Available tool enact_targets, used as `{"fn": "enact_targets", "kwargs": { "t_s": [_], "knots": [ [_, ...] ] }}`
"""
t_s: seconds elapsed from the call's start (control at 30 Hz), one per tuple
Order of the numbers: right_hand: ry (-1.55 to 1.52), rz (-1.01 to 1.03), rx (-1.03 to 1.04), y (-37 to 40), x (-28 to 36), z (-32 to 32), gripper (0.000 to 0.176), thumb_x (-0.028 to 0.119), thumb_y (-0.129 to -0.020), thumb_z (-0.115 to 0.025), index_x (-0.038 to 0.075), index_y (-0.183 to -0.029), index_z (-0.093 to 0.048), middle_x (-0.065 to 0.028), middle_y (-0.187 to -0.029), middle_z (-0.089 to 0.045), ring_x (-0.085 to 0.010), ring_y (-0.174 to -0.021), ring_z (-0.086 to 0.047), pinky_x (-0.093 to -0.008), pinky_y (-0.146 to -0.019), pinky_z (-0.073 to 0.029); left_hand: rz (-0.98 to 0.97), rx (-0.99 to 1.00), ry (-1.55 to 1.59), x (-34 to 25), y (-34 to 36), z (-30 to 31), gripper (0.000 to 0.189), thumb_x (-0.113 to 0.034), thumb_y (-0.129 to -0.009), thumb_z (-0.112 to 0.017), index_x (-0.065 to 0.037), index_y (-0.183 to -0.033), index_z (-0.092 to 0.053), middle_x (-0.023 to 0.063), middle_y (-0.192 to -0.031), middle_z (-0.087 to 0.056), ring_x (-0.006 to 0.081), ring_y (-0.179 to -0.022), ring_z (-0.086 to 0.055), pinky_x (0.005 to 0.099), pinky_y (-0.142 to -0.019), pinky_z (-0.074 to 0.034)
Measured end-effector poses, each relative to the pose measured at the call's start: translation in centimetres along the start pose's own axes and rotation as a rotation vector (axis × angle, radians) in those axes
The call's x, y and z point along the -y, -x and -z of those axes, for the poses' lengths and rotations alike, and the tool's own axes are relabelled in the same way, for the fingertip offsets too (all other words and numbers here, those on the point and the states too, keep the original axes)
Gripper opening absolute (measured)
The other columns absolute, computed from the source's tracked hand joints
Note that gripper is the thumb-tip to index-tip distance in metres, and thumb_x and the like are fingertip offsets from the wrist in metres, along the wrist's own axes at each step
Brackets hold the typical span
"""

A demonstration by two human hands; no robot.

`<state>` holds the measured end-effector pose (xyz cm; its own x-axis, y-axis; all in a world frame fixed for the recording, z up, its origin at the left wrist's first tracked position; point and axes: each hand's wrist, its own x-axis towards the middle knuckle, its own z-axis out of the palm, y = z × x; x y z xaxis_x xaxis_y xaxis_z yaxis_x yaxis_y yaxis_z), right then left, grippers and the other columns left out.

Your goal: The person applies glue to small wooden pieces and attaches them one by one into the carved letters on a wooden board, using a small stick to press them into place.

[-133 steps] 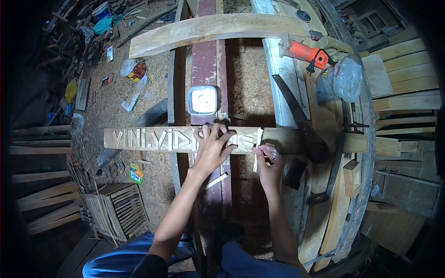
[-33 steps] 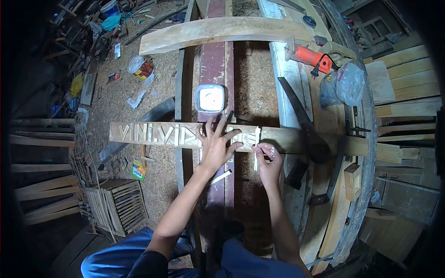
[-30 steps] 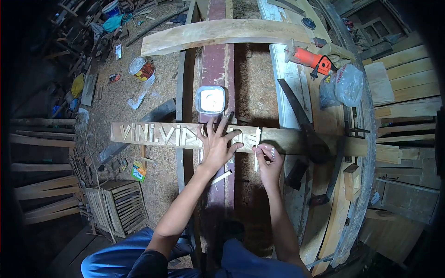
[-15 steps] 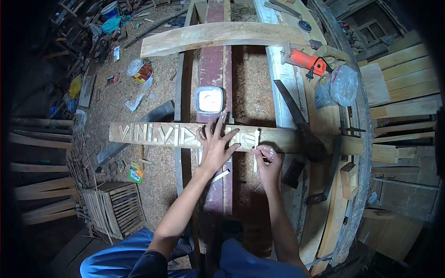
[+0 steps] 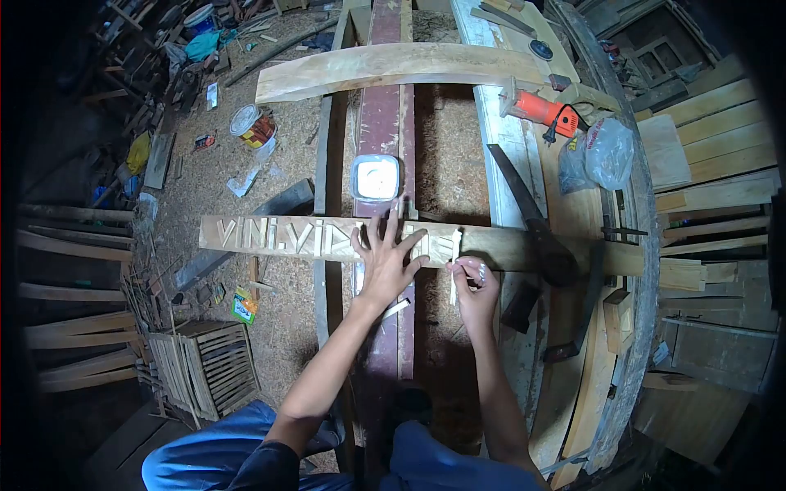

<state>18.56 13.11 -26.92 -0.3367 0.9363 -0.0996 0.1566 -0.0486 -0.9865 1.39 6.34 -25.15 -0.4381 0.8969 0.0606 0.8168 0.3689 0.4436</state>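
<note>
Your right hand (image 5: 472, 270) pinches a thin pale strip (image 5: 453, 286); your left hand (image 5: 383, 266) spreads over the letters (image 5: 318, 240).
The step looks like positioning the strip crosswise on the plank (image 5: 495, 248); shifting it calls for a light grip. It overhangs the plank's near edge. The plank spans the maroon beam (image 5: 379, 131), with bare wood running right to the handsaw (image 5: 517, 184); a tub (image 5: 354, 180) stands just beyond your left fingers.
</note>
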Motion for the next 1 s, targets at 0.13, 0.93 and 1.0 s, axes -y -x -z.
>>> {"fn": "enact_targets", "kwargs": {
  "t_s": [0.13,0.93,1.0],
  "knots": [
    [0.025,0.032,0.012,0.9,0.9,0.6,0.009,0.001,-0.095,-0.066,-0.001,-0.104,-0.067,-0.0088,-0.097,-0.075,-0.0151,-0.095,-0.073,-0.0249,-0.076,-0.052,0.031,-0.037,0.069,-0.5,3.2,0.4,0.076,-0.048,-0.079,-0.081,-0.025,-0.146,-0.055,0.0158,-0.165,-0.023,0.0378,-0.148,-0.019,0.0658,-0.115,-0.003],
    [0.009,0.002,0.035,1.2,-0.5,-0.2,0.009,0.006,-0.097,-0.066,0.002,-0.105,-0.068,-0.0070,-0.097,-0.077,-0.0112,-0.092,-0.072,-0.0223,-0.068,-0.047,-0.043,-0.024,0.098,0.3,-0.3,-1.5,0.092,-0.036,-0.086,-0.078,-0.014,-0.160,-0.027,0.0135,-0.132,-0.062,0.0349,-0.134,-0.038,0.0623,-0.112,-0.008],
    [0.019,0.003,0.033,1.2,-0.4,-0.2,0.009,0.006,-0.097,-0.066,0.002,-0.105,-0.068,-0.0067,-0.097,-0.077,-0.0110,-0.092,-0.072,-0.0222,-0.068,-0.048,-0.048,-0.018,0.083,0.4,-0.3,-1.5,0.093,-0.036,-0.086,-0.077,-0.015,-0.160,-0.026,0.0116,-0.130,-0.064,0.0341,-0.133,-0.039,0.0621,-0.112,-0.008]
  ]
}}
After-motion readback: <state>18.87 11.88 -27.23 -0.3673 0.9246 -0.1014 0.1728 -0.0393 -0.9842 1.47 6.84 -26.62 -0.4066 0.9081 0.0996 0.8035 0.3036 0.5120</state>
